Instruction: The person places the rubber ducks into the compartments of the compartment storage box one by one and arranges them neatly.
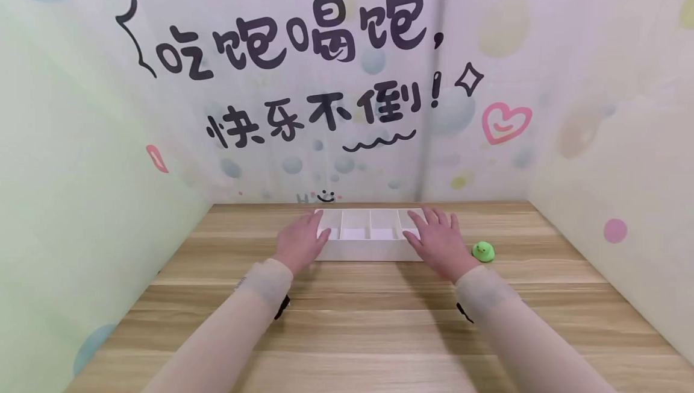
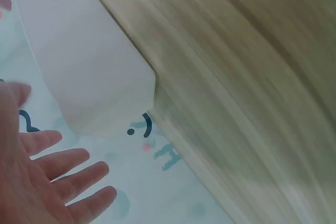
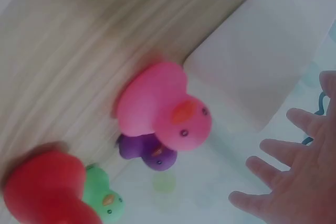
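Observation:
A white box (image 1: 368, 251) with a row of open compartments sits toward the back of the wooden table. At its left end is my left hand (image 1: 300, 242), fingers extended over the rim in the head view. My right hand (image 1: 441, 245) reaches to the opposite end in the same way. Both wrist views show spread fingers beside the box, holding nothing. Close to the box's right end, the right wrist view has a pink toy duck (image 3: 152, 98) and a small purple duck (image 3: 139, 148). My right hand and forearm hide these two from the head camera.
A small green duck (image 1: 482, 252) stands right of my right wrist. Beside it in the right wrist view is a larger red toy (image 3: 47, 187), cut off by the frame. A printed curtain (image 1: 347, 170) rises behind the table (image 1: 368, 333), with pale walls at both sides.

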`<state>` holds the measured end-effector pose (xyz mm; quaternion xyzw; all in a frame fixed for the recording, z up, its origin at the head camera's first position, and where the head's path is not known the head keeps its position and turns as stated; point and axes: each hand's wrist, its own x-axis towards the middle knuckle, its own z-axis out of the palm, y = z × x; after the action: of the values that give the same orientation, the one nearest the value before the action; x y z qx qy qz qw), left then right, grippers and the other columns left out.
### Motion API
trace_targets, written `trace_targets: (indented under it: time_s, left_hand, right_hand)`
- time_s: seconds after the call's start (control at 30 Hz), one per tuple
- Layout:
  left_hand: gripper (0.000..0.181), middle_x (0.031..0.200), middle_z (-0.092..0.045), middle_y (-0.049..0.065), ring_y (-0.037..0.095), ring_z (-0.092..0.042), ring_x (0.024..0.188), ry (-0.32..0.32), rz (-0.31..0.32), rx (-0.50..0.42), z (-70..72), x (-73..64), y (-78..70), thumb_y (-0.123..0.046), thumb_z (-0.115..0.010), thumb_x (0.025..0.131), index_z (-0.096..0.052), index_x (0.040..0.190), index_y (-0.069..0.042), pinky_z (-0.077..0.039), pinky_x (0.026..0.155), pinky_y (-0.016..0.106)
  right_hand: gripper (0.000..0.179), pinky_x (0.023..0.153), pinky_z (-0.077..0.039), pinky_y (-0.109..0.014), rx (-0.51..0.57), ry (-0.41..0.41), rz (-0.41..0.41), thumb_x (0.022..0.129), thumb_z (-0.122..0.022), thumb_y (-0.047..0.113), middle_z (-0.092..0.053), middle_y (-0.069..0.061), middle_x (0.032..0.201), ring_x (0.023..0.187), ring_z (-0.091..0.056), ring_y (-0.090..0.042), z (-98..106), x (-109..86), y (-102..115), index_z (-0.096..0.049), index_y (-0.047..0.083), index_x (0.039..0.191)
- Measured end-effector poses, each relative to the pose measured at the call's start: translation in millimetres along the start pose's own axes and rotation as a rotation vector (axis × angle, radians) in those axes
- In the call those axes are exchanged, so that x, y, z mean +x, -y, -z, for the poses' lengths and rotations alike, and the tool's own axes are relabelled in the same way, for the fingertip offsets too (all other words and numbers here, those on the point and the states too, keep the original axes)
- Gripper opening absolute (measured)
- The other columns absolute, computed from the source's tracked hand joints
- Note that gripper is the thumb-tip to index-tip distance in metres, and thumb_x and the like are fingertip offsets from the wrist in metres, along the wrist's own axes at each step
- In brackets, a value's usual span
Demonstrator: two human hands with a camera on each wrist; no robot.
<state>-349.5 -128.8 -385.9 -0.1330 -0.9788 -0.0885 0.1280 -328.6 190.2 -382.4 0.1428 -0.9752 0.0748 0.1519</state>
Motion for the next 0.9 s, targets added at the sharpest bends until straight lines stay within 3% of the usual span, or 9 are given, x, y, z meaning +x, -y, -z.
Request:
trace_targets:
  time_s: [0.07, 0.27, 0.33, 0.47, 0.63, 0.9]
  left_hand:
    - [0.054, 0.157, -0.049, 0.019, 0.039, -0.051, 0.141, -0.015, 0.001, -0.029, 1.3, 0.5, 5.0, -0.035, -0.049, 0.109, -0.045, 0.154, -0.004, -0.052, 0.106, 0.052]
    - [0.045, 0.157, -0.048, 0.02, 0.045, -0.05, 0.14, -0.057, 0.018, -0.159, 2.5, -0.5, 20.3, -0.018, -0.051, 0.107, -0.051, 0.149, -0.005, -0.057, 0.094, 0.058]
    - [0.045, 0.157, -0.047, 0.02, 0.046, -0.048, 0.141, -0.055, 0.011, -0.213, 2.3, -0.8, 24.5, -0.017, -0.052, 0.106, -0.051, 0.15, -0.006, -0.054, 0.1, 0.06]
    - [0.049, 0.16, -0.043, 0.02, 0.044, -0.04, 0.147, -0.009, -0.014, -0.337, 2.5, -0.4, 32.5, -0.017, -0.051, 0.107, -0.045, 0.154, -0.006, -0.04, 0.117, 0.06]
    - [0.051, 0.162, -0.039, 0.021, 0.043, -0.035, 0.15, 0.032, -0.036, -0.492, 5.1, 0.0, 42.9, -0.015, -0.051, 0.107, -0.041, 0.156, -0.006, -0.031, 0.122, 0.061]
    - [0.049, 0.16, -0.043, 0.021, 0.043, -0.039, 0.148, 0.096, -0.093, -0.526, 1.0, -1.2, 51.3, -0.008, -0.054, 0.106, -0.045, 0.153, -0.002, -0.032, 0.122, 0.059]
  right_hand:
    - [0.058, 0.117, -0.021, -0.077, 0.006, -0.005, -0.005, 0.106, -0.052, 0.044, -0.041, -0.024, 0.161, 0.146, -0.037, -0.049, 1.5, -1.8, -3.7, -0.046, 0.012, 0.154]
    - [0.058, 0.118, -0.019, -0.076, 0.035, -0.001, -0.027, 0.107, -0.051, 0.044, -0.042, -0.025, 0.159, 0.147, -0.035, -0.05, 1.8, -7.8, -17.1, -0.045, 0.012, 0.155]
    - [0.058, 0.118, -0.019, -0.075, 0.043, 0.001, -0.029, 0.107, -0.05, 0.044, -0.041, -0.024, 0.16, 0.147, -0.034, -0.05, 1.6, -10.1, -21.4, -0.044, 0.012, 0.155]
    - [0.057, 0.117, -0.023, -0.075, 0.023, -0.004, -0.016, 0.106, -0.051, 0.043, -0.041, -0.025, 0.16, 0.145, -0.036, -0.051, 4.7, -16.0, -28.6, -0.046, 0.012, 0.154]
    - [0.055, 0.115, -0.027, -0.074, 0.01, -0.013, 0.004, 0.105, -0.054, 0.04, -0.043, -0.026, 0.158, 0.142, -0.039, -0.052, 12.8, -24.4, -37.2, -0.05, 0.011, 0.151]
    - [0.046, 0.112, -0.034, -0.072, 0.035, -0.031, 0.026, 0.1, -0.064, 0.03, -0.048, -0.027, 0.152, 0.138, -0.042, -0.052, 21.6, -47.4, -56.6, -0.06, 0.006, 0.139]
